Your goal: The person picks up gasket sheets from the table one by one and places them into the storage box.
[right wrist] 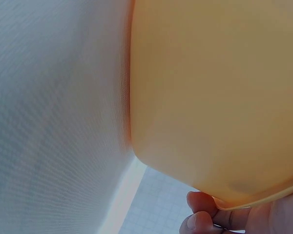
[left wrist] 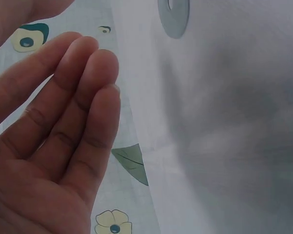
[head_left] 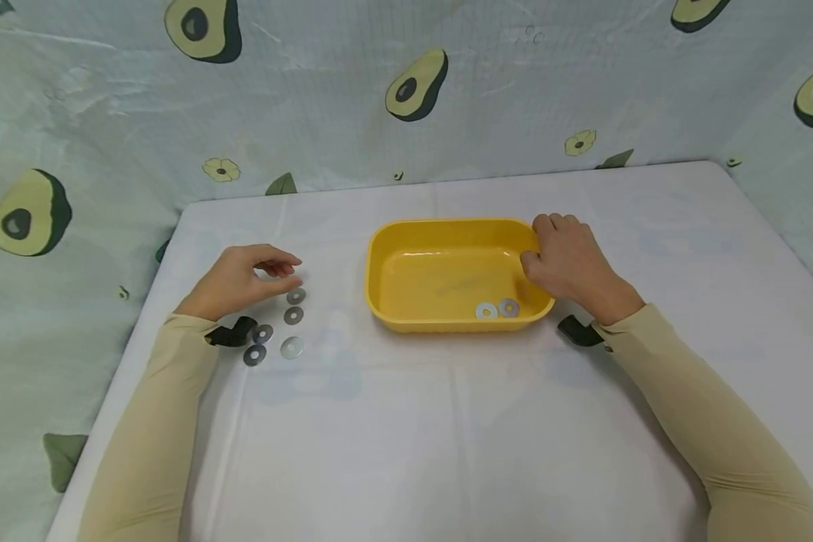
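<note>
My left hand [head_left: 247, 278] hovers at the left of the table, fingers loosely bent and thumb apart, with nothing in its grasp. Its fingertips are just above a metal washer [head_left: 301, 298], the far one of several flat washers on the cloth; another washer [left wrist: 176, 30] shows in the left wrist view. At the right, my right hand [head_left: 569, 256] grips the rim of a yellow plastic tray [head_left: 440, 275], thumb inside and fingers over the outer edge. Two washers [head_left: 479, 311] lie in the tray's near right part. The right wrist view shows the tray's outer wall [right wrist: 210, 97] and fingertips [right wrist: 200, 222] at its rim.
A white cloth [head_left: 379, 436] covers the table. Behind and to the left hangs a pale curtain [head_left: 325, 98] printed with avocados, flowers and leaves. A black wrist device [head_left: 233, 333] beneath the left wrist overhangs the cloth near the washers.
</note>
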Demonstrator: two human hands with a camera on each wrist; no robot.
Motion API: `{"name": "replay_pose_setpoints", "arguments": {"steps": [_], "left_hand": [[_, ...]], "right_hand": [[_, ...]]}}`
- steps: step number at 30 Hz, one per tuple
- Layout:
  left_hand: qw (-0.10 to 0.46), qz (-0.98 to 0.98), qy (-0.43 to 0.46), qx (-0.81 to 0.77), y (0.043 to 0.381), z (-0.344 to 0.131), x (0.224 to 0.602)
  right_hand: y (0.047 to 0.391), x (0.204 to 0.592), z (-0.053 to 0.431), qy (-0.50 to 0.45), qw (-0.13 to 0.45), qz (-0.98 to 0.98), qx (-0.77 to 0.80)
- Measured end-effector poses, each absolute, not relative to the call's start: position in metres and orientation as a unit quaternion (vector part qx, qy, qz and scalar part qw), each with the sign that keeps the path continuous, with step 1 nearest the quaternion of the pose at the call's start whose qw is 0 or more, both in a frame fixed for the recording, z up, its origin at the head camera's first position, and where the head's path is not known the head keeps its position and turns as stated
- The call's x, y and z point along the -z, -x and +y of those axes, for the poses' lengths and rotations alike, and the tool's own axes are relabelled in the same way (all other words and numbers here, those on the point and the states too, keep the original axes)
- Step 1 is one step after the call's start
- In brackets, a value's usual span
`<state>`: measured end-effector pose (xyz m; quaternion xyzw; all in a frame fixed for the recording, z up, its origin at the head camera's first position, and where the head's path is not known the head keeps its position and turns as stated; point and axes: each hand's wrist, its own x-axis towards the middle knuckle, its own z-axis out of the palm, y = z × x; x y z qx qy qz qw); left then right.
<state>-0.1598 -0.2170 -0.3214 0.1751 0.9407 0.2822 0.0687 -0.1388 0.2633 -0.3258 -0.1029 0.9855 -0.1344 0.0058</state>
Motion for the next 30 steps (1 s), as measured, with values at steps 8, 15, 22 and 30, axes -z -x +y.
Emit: {"name": "replay_pose_setpoints", "arguments": {"steps": [8, 15, 22, 30], "left_hand": [[0.094, 0.940, -0.190, -0.268, 0.1619, -0.2218, 0.3265], [0.122, 0.939, -0.181, -0.266, 0.1636, -0.2229, 0.3293], [0.159, 0.937, -0.158, -0.269, 0.1629, -0.2232, 0.3311], [0.171, 0.938, -0.148, -0.264, 0.1617, -0.2229, 0.3304]], "right_hand": [[0.1404, 0.3244, 0.2625, 0.095, 0.018, 0.986, 0.138], [0.1399, 0.3240, 0.2620, 0.086, 0.031, 0.986, 0.141], [0.1387, 0.3238, 0.2620, 0.084, 0.032, 0.986, 0.142], [0.1387, 0.3231, 0.2614, 0.086, 0.031, 0.986, 0.143]]}}
